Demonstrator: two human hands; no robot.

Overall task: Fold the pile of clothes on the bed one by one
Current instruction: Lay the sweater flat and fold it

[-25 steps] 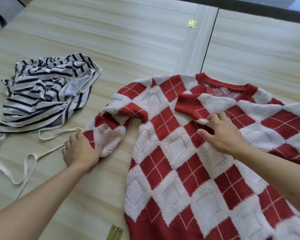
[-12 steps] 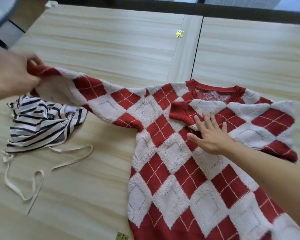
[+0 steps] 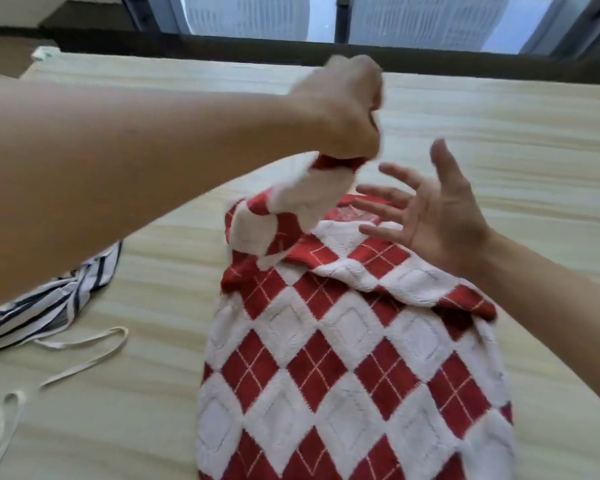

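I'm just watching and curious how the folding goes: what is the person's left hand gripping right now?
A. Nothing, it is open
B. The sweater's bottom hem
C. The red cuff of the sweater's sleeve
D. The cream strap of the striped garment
C: the left hand is closed on the red cuff of the sleeve, lifted over the diamond-patterned sweater, while the right hand is open.

Surface: pale wood-grain bed platform (image 3: 499, 140)
Centre: red-and-white diamond-knit sweater (image 3: 343, 368)
Left of sweater: crumpled navy-striped white garment (image 3: 59, 303), cream fabric strap (image 3: 80, 362) trailing beside it
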